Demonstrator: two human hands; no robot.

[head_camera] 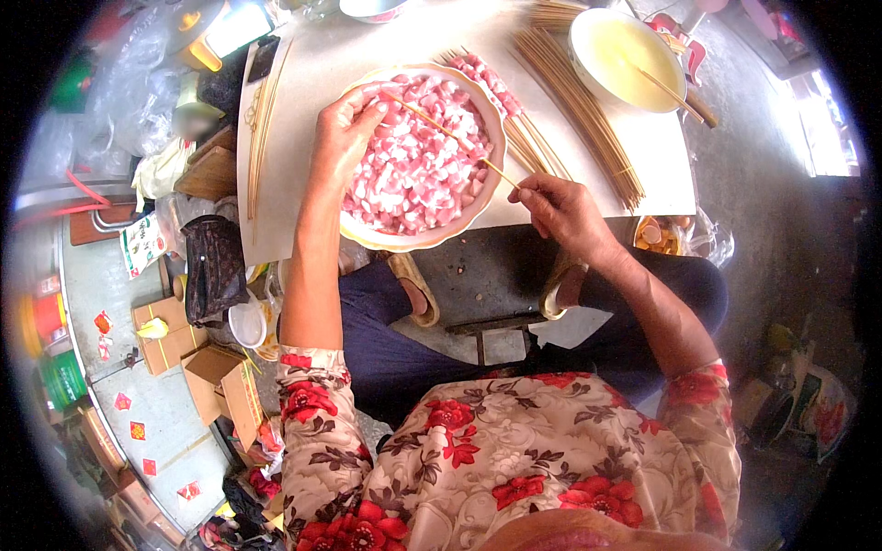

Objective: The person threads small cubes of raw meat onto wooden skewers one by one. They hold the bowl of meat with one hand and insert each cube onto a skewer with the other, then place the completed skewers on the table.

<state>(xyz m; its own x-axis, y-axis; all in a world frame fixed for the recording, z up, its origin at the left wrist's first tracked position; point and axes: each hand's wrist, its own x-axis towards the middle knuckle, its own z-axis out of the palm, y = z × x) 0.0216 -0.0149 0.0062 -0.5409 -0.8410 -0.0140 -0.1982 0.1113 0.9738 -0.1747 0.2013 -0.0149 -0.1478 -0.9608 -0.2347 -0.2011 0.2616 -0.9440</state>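
Note:
A scalloped white bowl [497, 182] full of diced raw meat [413, 175] sits on the pale tabletop. My right hand [561, 210] grips the near end of a thin bamboo skewer [434, 124], which slants across the bowl. A pink piece of meat [474, 149] seems to be threaded partway along it. My left hand [348, 131] is over the bowl's left rim, thumb and forefinger close to the skewer's far tip. Whether these fingers pinch a bit of meat is unclear. Right of the bowl lie loaded meat skewers [489, 82], their bare sticks pointing towards me.
A thick bundle of bamboo skewers [579, 110] lies farther right, below a bowl of yellowish liquid [613, 62] with a stick in it. Several loose skewers [265, 138] and a dark phone-like object [264, 58] are at the table's left. Cardboard boxes [220, 386] and a dark bag [215, 268] crowd the left.

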